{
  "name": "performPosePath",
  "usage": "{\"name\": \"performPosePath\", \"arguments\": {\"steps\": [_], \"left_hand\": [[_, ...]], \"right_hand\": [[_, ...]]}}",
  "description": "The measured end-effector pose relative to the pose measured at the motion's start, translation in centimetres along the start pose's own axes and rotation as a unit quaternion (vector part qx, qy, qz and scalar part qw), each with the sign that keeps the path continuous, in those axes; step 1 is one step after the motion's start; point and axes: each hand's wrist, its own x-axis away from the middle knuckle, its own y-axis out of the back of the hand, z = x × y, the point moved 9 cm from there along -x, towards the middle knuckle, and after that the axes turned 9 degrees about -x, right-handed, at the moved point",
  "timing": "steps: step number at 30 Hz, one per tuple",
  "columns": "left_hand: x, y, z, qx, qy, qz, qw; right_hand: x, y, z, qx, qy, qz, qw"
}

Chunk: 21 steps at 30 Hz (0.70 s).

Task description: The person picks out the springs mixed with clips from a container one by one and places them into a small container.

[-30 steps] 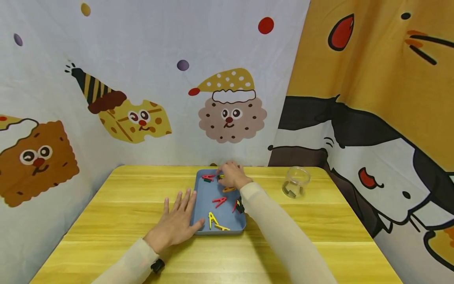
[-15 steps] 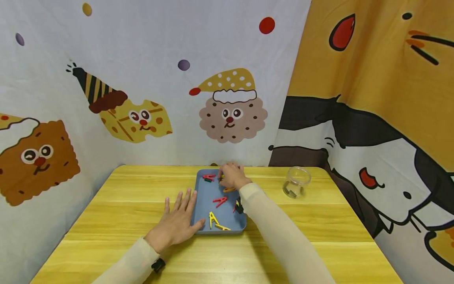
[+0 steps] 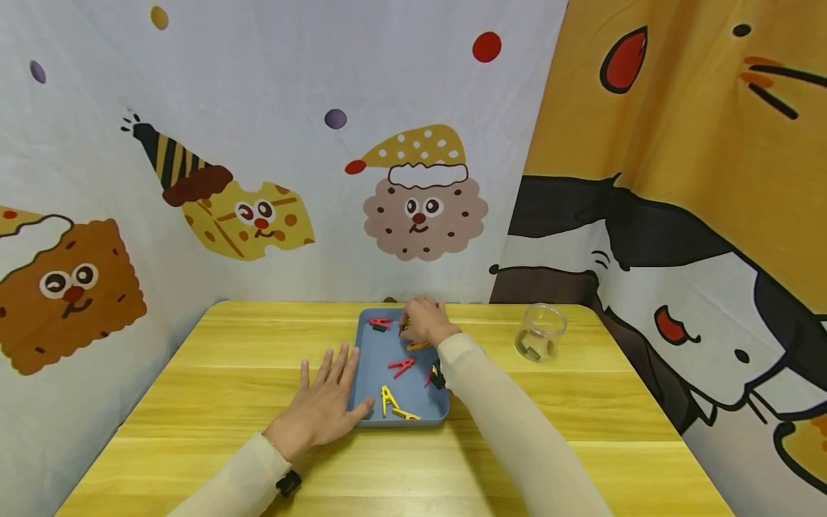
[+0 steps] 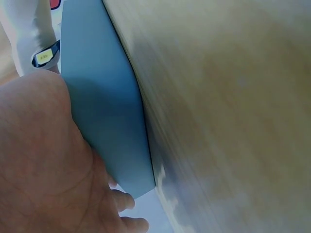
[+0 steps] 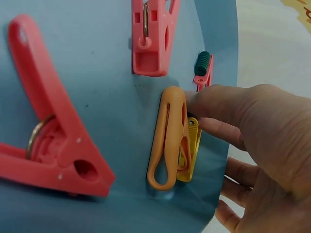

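My left hand [image 3: 323, 406] lies with straight, spread fingers along the left side of the blue tray [image 3: 371, 373], its thumb over the near corner. At the tray's far right, my right hand [image 3: 423, 319] reaches in with curled fingers. In the right wrist view its thumb and index finger pinch the upper end of a yellow clothespin [image 5: 193, 145], where a small dark bit shows between them. An orange clothespin [image 5: 170, 141] lies beside it and partly covers it. Red clothespins [image 5: 63, 141] lie closer to the camera. A ridged dark green piece [image 5: 202, 63] sits by another red clothespin.
Two yellow clothespins [image 3: 390, 400] lie at the tray's near end. A black piece [image 3: 438, 375] with a red clothespin is at its right wall. A clear jar [image 3: 540, 332] holding dark pieces stands on the wooden table [image 3: 258, 345], before a printed curtain [image 3: 271, 86].
My right hand has shifted very slightly to the right at the tray's far end. My left hand and the tray stay where they were.
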Motion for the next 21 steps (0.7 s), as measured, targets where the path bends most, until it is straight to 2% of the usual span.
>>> {"name": "performPosePath", "arguments": {"steps": [14, 21], "left_hand": [[0.2, 0.0, -0.2, 0.001, -0.002, 0.007, 1.0000], [0.1, 0.2, -0.3, 0.000, -0.007, -0.001, 1.0000]], "right_hand": [[1.3, 0.5, 0.6, 0.005, 0.005, 0.010, 0.9999], [1.6, 1.1, 0.6, -0.002, 0.017, 0.008, 0.9998]]}}
